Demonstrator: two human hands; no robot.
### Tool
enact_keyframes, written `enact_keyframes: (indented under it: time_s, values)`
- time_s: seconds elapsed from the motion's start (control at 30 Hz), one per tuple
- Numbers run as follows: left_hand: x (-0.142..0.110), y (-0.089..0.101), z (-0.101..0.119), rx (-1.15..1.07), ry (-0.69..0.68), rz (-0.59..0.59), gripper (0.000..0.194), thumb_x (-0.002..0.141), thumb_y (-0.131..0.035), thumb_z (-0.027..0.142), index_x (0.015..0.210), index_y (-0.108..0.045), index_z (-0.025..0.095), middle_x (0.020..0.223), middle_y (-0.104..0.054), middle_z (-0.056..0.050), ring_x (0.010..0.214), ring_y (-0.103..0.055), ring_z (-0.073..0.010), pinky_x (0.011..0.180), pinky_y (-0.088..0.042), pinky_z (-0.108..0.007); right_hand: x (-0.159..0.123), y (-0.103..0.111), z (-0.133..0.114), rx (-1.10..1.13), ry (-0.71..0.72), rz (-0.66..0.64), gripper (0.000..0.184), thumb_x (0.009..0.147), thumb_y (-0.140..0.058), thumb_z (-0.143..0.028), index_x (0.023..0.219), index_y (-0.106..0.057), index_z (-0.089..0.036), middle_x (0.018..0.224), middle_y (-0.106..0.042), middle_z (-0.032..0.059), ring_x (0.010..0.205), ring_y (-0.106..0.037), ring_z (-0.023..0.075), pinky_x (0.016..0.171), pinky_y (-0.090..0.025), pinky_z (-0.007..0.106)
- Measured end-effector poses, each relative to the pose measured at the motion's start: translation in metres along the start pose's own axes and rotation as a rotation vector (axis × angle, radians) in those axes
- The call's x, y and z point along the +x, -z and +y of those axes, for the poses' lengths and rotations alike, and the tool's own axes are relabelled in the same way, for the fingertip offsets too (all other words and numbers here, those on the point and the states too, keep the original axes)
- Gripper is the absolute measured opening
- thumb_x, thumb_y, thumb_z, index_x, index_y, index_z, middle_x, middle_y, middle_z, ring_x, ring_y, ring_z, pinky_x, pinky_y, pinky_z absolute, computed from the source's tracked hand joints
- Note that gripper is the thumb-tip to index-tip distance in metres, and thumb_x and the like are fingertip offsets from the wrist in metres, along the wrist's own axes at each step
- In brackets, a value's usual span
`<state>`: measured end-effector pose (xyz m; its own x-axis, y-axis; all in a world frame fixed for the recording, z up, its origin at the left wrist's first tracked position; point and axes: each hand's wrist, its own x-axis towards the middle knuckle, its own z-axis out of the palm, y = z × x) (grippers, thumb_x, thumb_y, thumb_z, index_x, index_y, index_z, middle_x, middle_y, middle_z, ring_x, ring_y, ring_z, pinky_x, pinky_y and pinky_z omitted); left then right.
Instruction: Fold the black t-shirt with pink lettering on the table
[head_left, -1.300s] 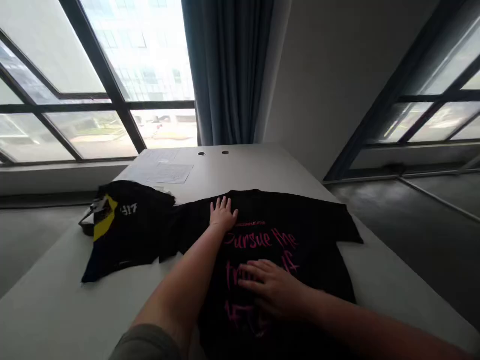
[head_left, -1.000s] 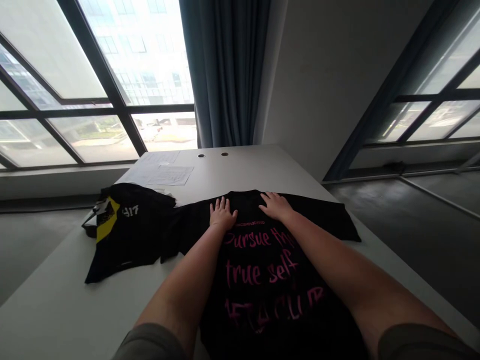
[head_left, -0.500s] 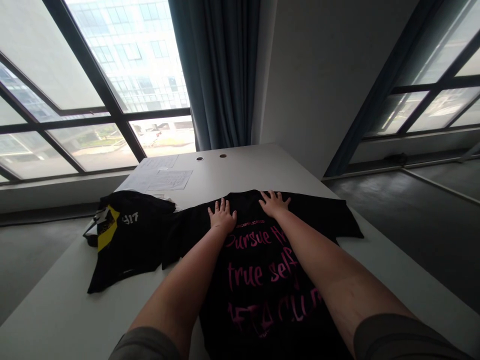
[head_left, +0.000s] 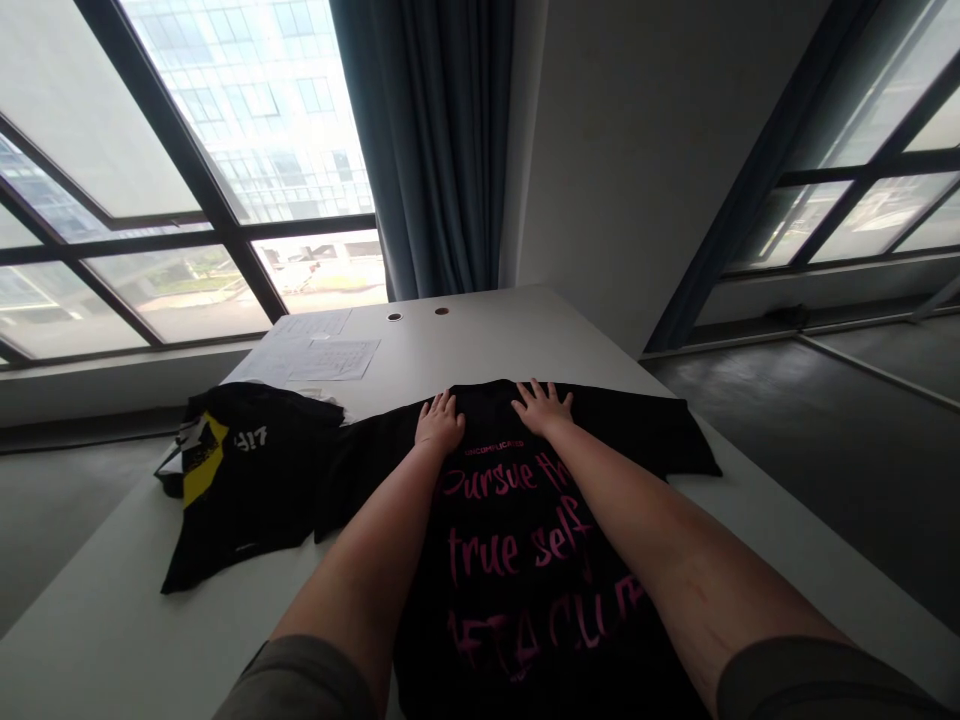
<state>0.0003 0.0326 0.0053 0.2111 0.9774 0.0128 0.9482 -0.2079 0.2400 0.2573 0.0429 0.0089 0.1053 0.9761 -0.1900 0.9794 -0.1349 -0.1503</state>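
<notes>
A black T-shirt (head_left: 637, 435) with pink lettering lies spread flat on a white table (head_left: 495, 340), collar away from me. My left hand (head_left: 439, 424) rests palm down near the collar on the left, fingers stretched out. My right hand (head_left: 543, 408) lies flat beside it on the right of the collar, fingers spread. Neither hand holds anything; both press on the cloth.
A second black garment (head_left: 240, 480) with a yellow patch and white digits lies bunched at the table's left edge. Sheets of paper (head_left: 322, 350) lie at the far left, near two round holes (head_left: 416, 313). Windows and a blue curtain (head_left: 435, 150) stand behind.
My right hand moved from the middle of the shirt's lettering up to the collar, beside my left hand. The left hand has stayed near the collar.
</notes>
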Motion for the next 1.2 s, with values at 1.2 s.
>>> enact_keyframes:
  time_s: [1.2]
  values:
    - [0.002,-0.002,0.001,0.039,0.048,-0.012,0.07,0.101,-0.027,0.054,0.166,-0.029,0.027,0.176,-0.016,0.0,0.162,-0.014,-0.0235,0.131,-0.012,-0.048,-0.005,0.009,0.123,0.042,-0.128,0.086,0.073,0.104,-0.017,-0.062,0.169,-0.021,-0.028,0.176,-0.013,0.0076,0.16,-0.02,0.0296,0.128,-0.018,0.05]
